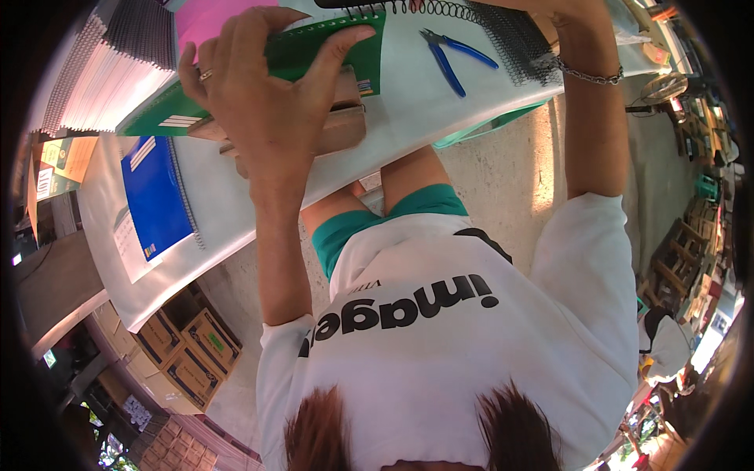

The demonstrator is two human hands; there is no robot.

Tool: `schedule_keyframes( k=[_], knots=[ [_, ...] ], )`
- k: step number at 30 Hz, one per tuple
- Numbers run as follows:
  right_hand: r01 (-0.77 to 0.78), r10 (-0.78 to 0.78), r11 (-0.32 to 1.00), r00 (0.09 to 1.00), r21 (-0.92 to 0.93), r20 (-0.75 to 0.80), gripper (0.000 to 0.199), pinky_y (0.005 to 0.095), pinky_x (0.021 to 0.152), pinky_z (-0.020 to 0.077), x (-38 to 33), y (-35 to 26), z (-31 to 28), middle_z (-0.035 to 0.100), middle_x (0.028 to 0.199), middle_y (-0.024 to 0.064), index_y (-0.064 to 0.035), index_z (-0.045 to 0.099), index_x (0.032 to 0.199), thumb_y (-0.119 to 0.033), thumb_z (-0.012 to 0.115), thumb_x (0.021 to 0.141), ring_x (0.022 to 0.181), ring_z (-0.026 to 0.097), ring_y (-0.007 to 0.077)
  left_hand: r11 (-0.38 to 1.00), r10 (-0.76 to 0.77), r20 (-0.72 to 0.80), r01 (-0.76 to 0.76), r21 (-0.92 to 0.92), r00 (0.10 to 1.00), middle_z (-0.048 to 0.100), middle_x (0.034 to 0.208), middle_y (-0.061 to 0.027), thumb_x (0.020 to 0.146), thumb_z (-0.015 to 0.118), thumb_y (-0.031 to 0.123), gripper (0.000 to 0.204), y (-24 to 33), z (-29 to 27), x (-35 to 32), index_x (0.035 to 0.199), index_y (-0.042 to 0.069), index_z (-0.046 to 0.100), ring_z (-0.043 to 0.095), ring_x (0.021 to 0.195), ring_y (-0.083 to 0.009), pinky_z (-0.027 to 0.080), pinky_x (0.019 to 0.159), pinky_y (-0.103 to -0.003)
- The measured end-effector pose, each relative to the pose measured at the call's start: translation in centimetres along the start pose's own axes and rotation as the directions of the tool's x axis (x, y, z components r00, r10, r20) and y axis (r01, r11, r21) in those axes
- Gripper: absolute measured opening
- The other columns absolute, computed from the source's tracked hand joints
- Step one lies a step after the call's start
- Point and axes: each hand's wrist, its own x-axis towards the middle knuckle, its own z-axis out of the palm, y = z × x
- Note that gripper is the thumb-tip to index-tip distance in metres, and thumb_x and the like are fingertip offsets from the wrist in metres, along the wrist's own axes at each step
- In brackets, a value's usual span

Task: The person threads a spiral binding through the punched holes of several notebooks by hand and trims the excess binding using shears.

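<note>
A: Where's the green spiral notebook [294,59]?
B: Tilted above the table [416,118], in the left hand [271,98], which grips it with the thumb across the cover and fingers at the far edge.
A: And the right hand [561,8]?
B: Cut off by the top of the view; I can't tell what its grip is doing. A black wire coil [428,7] runs from the notebook's top edge toward it.
A: What lies nearby?
B: Below the notebook, a wooden block [342,129] near the table's front edge. White cloth shows between the block and the blue-handled cutters [445,69]. Right of those, a bundle of black coils [522,39].
A: The left side?
B: A blue spiral notebook [159,196], flat near the table's left end, and a tall stack of coil-bound books [118,71] farther back. Bare floor [503,157] shows past the front edge.
</note>
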Motion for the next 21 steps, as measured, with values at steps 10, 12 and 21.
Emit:
schedule_keyframes(
  k=[10,12,21],
  knots=[
    [-0.157,0.153,0.987,0.984,-0.026,-0.096,0.077,0.0288,0.052,0.0324,-0.8,-0.7,-0.7,0.045,0.059,-0.0045,-0.0042,0.066,0.067,-0.074,0.054,0.096,0.054,0.042,0.0086,0.999,0.029,-0.071,-0.032,-0.042,0.997,0.069,0.083,0.0007,0.067,0.096,0.042,0.045,-0.4,0.3,0.2,0.085,0.009,0.072,0.059,0.087,-0.0206,0.037,0.096,-0.039],
    [-0.191,0.182,0.973,0.980,-0.128,-0.076,0.077,0.0285,0.052,0.0325,-0.5,-0.7,-0.7,0.043,0.058,-0.0045,-0.0052,0.065,0.065,-0.075,0.054,0.096,0.053,0.041,0.0090,0.997,0.018,-0.064,-0.023,-0.069,0.998,0.069,0.083,0.0013,0.067,0.096,0.042,0.045,-0.2,0.2,0.1,0.084,0.009,0.072,0.059,0.088,-0.0198,0.036,0.097,-0.038],
    [-0.129,0.154,0.972,0.981,-0.196,0.116,0.070,0.0343,0.059,0.0425,0.7,-2.9,-1.6,0.058,0.069,0.0058,-0.0030,0.077,0.104,-0.069,0.056,0.097,0.063,0.054,0.0162,0.991,0.010,-0.123,-0.026,-0.128,0.992,0.059,0.084,-0.0070,0.066,0.095,0.023,0.045,1.7,-0.1,-0.4,0.088,0.007,0.059,0.053,0.087,-0.0274,0.038,0.087,-0.041]
  ],
)
